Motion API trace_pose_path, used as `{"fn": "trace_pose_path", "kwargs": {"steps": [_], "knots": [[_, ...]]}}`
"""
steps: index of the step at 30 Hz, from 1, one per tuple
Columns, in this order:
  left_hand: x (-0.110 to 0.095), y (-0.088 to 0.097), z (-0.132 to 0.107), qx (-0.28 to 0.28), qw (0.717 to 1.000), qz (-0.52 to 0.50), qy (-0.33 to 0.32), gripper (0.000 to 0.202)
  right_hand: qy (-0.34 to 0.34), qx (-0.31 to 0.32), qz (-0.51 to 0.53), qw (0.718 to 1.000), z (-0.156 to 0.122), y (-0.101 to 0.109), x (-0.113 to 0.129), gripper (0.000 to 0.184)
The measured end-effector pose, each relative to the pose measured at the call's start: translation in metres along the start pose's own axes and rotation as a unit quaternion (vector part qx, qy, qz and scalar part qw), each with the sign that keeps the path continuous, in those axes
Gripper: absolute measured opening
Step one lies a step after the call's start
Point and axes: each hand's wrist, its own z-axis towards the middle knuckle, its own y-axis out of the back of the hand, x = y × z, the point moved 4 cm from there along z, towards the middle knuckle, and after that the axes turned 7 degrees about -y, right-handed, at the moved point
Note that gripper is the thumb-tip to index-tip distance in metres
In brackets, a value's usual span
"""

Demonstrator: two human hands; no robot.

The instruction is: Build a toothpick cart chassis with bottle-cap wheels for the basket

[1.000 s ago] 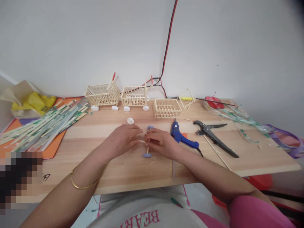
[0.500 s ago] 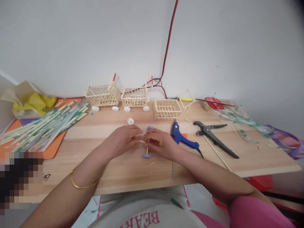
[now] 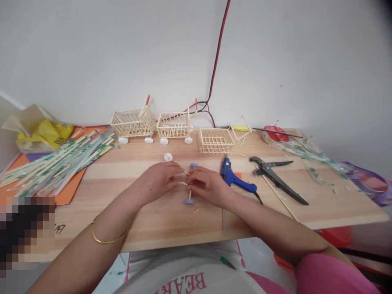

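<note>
My left hand (image 3: pixel 157 179) is closed in a pinch on the left ends of two short, thin wooden sticks (image 3: pixel 183 183). My right hand (image 3: pixel 208 184) pinches the other ends of the sticks, so they span the small gap between my fingertips. Beneath the right fingers lies a wooden axle (image 3: pixel 190 194) with a bluish wheel (image 3: pixel 188 201) at its near end and another bluish wheel (image 3: pixel 193 165) at its far end. The fingers cover the axle's middle. Just beyond my left hand is a white wheel pair (image 3: pixel 168 157), partly hidden.
Miniature stick carts (image 3: pixel 133 124) stand along the wall, with a wheel-less cart basket (image 3: pixel 216 141) to their right. A blue glue gun (image 3: pixel 235 179) and black cutting pliers (image 3: pixel 278 177) lie on the right. Packaged chopsticks (image 3: pixel 64 163) are piled left on the wooden table (image 3: pixel 147 228).
Almost nothing differs. My right fingertips have shifted very slightly to the right; the sticks stay between both hands.
</note>
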Motion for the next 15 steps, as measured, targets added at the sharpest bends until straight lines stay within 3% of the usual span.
{"fn": "trace_pose_path", "kwargs": {"steps": [15], "knots": [[-0.0017,0.0017,-0.0002,-0.005,1.000,-0.007,-0.003,0.016,-0.008,0.004,-0.005,1.000,-0.0008,-0.0003,0.0001,0.004]]}}
